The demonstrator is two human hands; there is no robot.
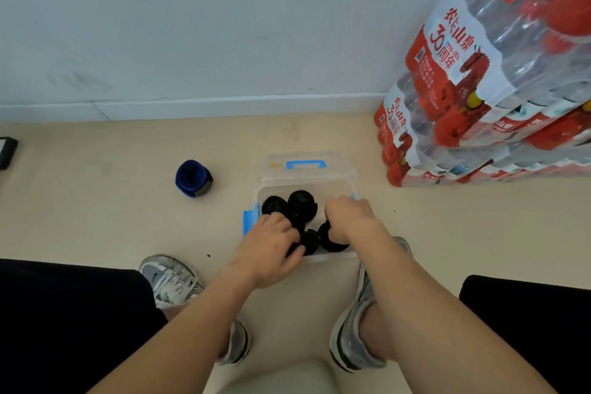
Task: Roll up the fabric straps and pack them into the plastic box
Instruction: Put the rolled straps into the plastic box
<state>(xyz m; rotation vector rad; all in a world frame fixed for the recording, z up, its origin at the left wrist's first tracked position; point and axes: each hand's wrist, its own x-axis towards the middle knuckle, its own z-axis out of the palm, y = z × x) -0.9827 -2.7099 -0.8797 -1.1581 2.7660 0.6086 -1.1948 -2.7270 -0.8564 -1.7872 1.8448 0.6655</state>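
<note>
Black rolls (pixel 300 203) between curled fingers (pixel 283 223), in box (pixel 319 185)

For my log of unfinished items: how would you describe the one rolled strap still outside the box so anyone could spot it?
Start at the clear plastic box with the blue handle, on the beige floor near the wall. To its left, apart from it, a rolled strap lies alone on the floor. It is blue, whereas the black rolls all sit inside the box.

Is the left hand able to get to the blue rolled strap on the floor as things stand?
Probably yes: the blue rolled strap lies on open floor left of the plastic box, with nothing between it and the left hand.
</note>
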